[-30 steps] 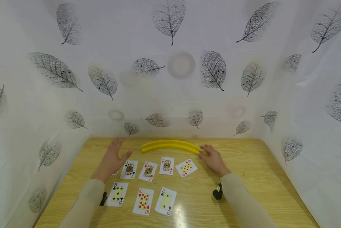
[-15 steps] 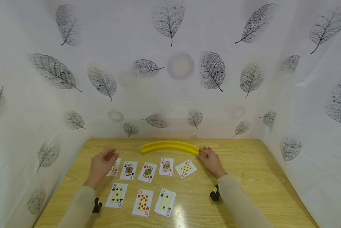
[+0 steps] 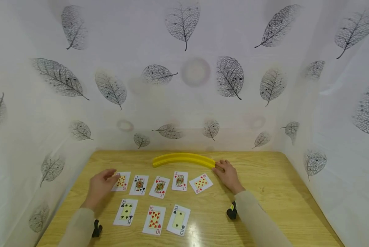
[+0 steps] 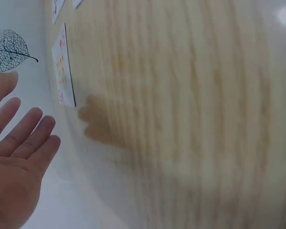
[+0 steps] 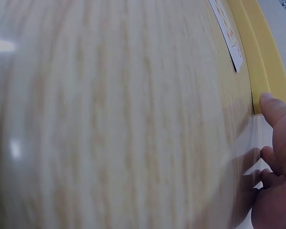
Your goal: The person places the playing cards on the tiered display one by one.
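Left hand (image 3: 99, 188), fingers apart and holding nothing, with the far row's red ten (image 3: 122, 183) at two o'clock from it; the reach is probably best made low, to pinch the card's edge without sliding it. The head view places the yellow holder (image 3: 182, 157) at ten o'clock from the right hand (image 3: 229, 176); the right-wrist view adds the thumb (image 5: 279, 111) touching its end, though whether fingers also clamp it cannot be told.

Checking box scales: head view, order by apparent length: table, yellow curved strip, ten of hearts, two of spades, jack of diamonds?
1. Table
2. Yellow curved strip
3. Ten of hearts, two of spades: too alike to rank
4. Jack of diamonds, likely looking smaller because it's farther
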